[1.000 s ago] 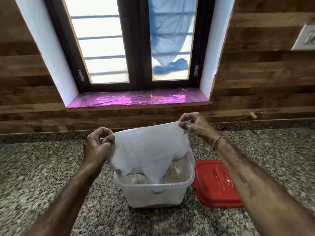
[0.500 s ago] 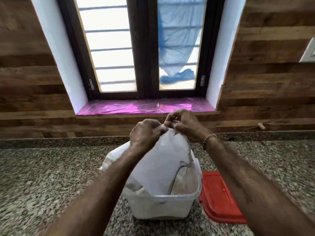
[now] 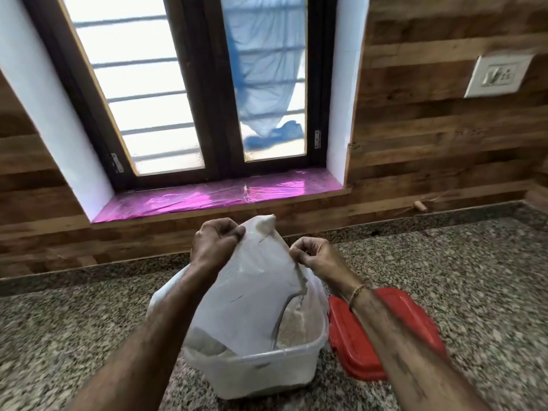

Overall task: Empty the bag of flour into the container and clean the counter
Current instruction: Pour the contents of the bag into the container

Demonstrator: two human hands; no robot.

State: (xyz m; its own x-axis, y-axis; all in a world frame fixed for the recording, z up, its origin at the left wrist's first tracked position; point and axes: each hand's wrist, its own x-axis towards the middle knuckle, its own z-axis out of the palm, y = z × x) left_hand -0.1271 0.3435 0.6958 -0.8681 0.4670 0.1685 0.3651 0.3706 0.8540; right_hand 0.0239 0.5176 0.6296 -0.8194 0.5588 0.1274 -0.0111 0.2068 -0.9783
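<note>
A person stands at a speckled granite desk (image 3: 444, 262) and holds a white plastic bag (image 3: 255, 292) above a clear plastic container (image 3: 267, 372). The left grip (image 3: 215, 243), a bare hand, is clamped on the bag's upper left edge, with fingers and thumb pinching the plastic just below the bag's top corner. The right grip (image 3: 314, 259) is likewise pinched onto the bag's right edge, a little lower than the left. The bag hangs between the two, and its lower end drops inside the container's rim. Its raised top corner looks off-white and slightly bulged.

Pale flour (image 3: 292, 324) lies inside the container, seen past the bag's right side and through the cloudy wall. The container sits on the desk, directly in front of the person.

A red lid (image 3: 353, 345) lies flat on the desk just to the right of the container, partly covered by the right forearm, which wears a thin bracelet (image 3: 357, 292).

Behind the desk, wood panelling runs along the wall under a dark-framed window (image 3: 133, 84). Its sill (image 3: 222, 197) is covered in shiny pink foil, and a blue cloth (image 3: 264, 69) hangs behind the right pane. A white switch plate (image 3: 498, 75) is on the wall at the right.
</note>
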